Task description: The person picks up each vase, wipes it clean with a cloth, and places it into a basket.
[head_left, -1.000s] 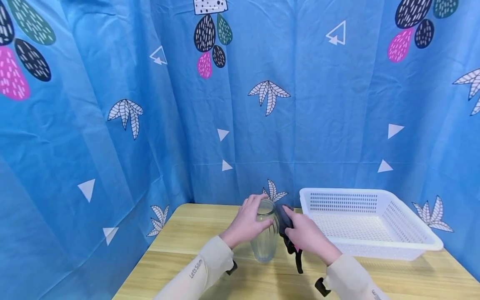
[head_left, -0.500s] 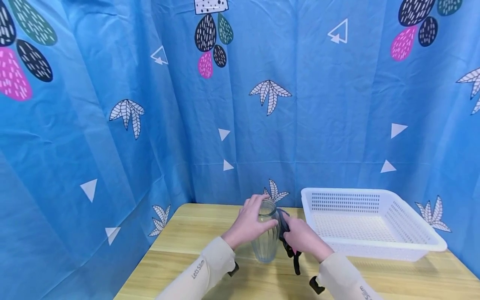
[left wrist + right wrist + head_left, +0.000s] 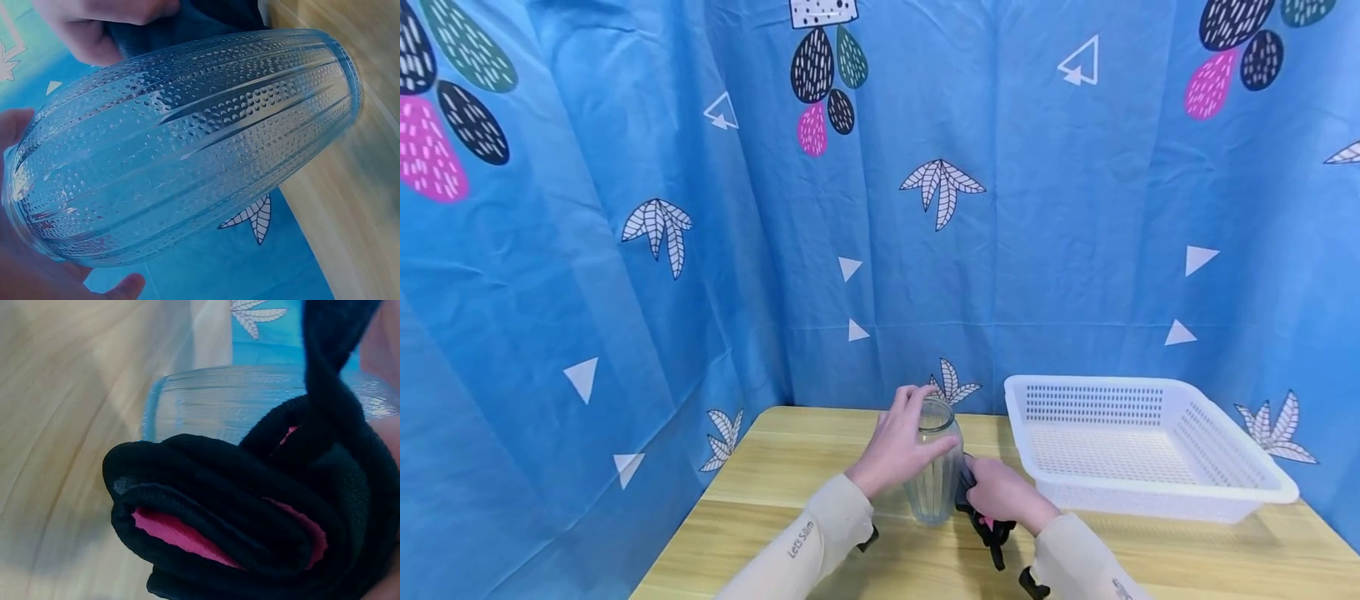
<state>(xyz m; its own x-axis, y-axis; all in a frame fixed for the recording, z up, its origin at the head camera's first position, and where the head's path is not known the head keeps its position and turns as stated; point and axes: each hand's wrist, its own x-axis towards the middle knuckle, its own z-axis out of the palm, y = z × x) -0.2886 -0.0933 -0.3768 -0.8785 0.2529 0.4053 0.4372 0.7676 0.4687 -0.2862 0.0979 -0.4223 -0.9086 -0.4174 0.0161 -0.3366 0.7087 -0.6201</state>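
A clear ribbed glass vase (image 3: 930,483) stands upright on the wooden table. My left hand (image 3: 897,448) steadies it near the neck, thumb on the near side and fingers round the far side. Its dimpled glass wall (image 3: 187,144) fills much of the left wrist view. In my right hand (image 3: 1006,492) is a folded black cloth (image 3: 219,506) with pink showing inside its folds and a loose strip hanging off. The hand grips it low at the vase's right side, and the dark cloth lies against or right beside the glass.
To the right, a white perforated plastic basket (image 3: 1150,487) sits on the wooden table (image 3: 775,492). A blue patterned curtain (image 3: 880,208) hangs behind and on the left. Black bands show at both wrists below the cream sleeves.
My right hand has slid down along the vase's right side with the black cloth, from near shoulder height toward the base. The left hand and the vase have stayed in place.
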